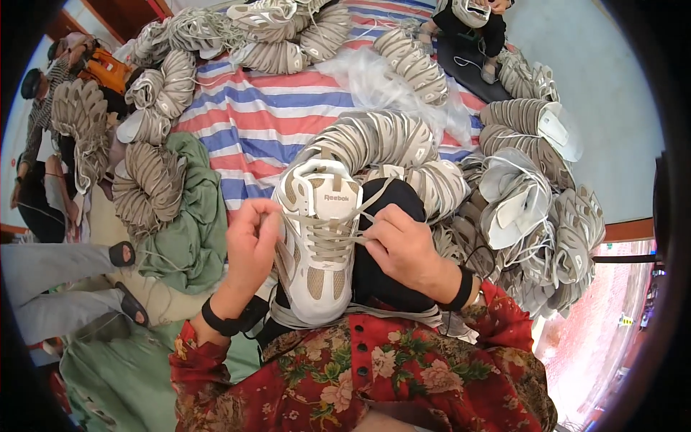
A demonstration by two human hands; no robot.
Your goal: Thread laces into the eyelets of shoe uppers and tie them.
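Observation:
A white and beige shoe upper (327, 284) rests across my lap, its toe toward me and its tongue (335, 198) pointing away. Beige shoelace (327, 243) criss-crosses its front, with loose strands reaching out to both sides. Left of the upper, my left hand (253, 241) is closed, thumb and forefinger pinching a strand near the top eyelets. On the other side my right hand (403, 245) is closed too, gripping lace strands beside the eyelet row. A curved stack of similar uppers (374, 140) lies just beyond the shoe upper.
More stacks of uppers (147, 183) ring a striped sheet (252, 108). Clear plastic (381, 83) lies on it. Green cloth (191, 216) is at left, near a person's legs (65, 288). Another person (479, 36) sits at the far right; others sit far left.

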